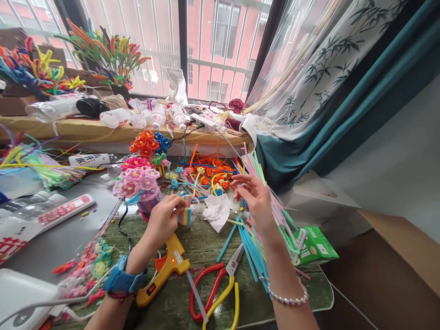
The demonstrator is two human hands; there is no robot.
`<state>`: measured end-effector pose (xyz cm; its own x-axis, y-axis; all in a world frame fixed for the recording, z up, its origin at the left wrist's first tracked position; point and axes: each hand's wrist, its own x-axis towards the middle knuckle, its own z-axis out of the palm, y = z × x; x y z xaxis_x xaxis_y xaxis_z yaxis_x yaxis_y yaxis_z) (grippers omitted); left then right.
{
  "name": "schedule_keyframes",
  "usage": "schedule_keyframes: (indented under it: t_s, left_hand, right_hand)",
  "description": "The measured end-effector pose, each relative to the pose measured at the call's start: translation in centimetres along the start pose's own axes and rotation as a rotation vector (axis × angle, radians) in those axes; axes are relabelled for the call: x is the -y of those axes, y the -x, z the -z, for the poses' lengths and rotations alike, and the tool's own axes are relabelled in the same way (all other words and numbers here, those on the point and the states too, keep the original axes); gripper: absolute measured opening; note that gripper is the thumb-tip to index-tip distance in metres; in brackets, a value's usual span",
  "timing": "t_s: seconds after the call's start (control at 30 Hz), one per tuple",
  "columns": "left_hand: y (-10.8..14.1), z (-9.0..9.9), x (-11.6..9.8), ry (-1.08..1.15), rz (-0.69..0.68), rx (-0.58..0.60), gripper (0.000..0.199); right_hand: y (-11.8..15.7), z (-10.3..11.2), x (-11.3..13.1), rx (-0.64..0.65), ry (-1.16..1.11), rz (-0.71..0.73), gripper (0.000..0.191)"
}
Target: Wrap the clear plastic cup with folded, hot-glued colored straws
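My left hand [165, 214], a blue watch on its wrist, pinches a small clear cup [195, 207] whose side is partly covered by pastel-striped pipe cleaners [186, 216]. My right hand [253, 199] is raised above the table with bent fingers apart, and I see nothing in it. A crumpled white tissue [216, 211] lies between the hands. Below my left hand rests a yellow glue gun [165, 270] with a small red light on and a glue stick at its back. Scissors [223, 284] with red and yellow handles lie to its right, close to a bundle of blue pipe cleaners [252, 250].
Pink and orange pipe-cleaner flowers [137, 181] stand in pots at the left. Orange pipe-cleaner pieces [213, 167] cover the table's back. A green packet [314, 245] lies at the right edge, beside a cardboard box [402, 238]. Plastic bottles [117, 118] line the windowsill.
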<state>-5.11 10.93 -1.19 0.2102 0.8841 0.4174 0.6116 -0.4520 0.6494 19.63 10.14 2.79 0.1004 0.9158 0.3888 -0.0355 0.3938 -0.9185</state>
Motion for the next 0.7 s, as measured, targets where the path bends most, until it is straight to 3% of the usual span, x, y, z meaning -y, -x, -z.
schedule_keyframes:
  t_s: [0.17, 0.3, 0.43, 0.57, 0.7]
  left_hand:
    - [0.0, -0.3, 0.8, -0.171, -0.080, 0.048, 0.016]
    - [-0.1, -0.5, 1.0, -0.251, -0.153, 0.043, 0.023]
    - [0.0, -0.3, 0.9, -0.280, -0.168, -0.051, 0.027]
    - [0.1, -0.1, 1.0, -0.279, -0.160, -0.095, 0.026]
    - [0.0, -0.3, 1.0, -0.310, -0.179, -0.083, 0.025]
  right_hand:
    - [3.9, 4.3, 2.8, -0.107, 0.463, -0.070, 0.015]
    - [7.4, 5.7, 1.3, -0.054, 0.878, -0.215, 0.010]
    - [9.2, 6.0, -0.9, -0.065, 1.246, -0.397, 0.016]
    - [9.6, 6.3, -1.9, -0.045, 1.395, -0.543, 0.010]
    - [9.5, 6.2, -2.0, -0.011, 1.448, -0.595, 0.010]
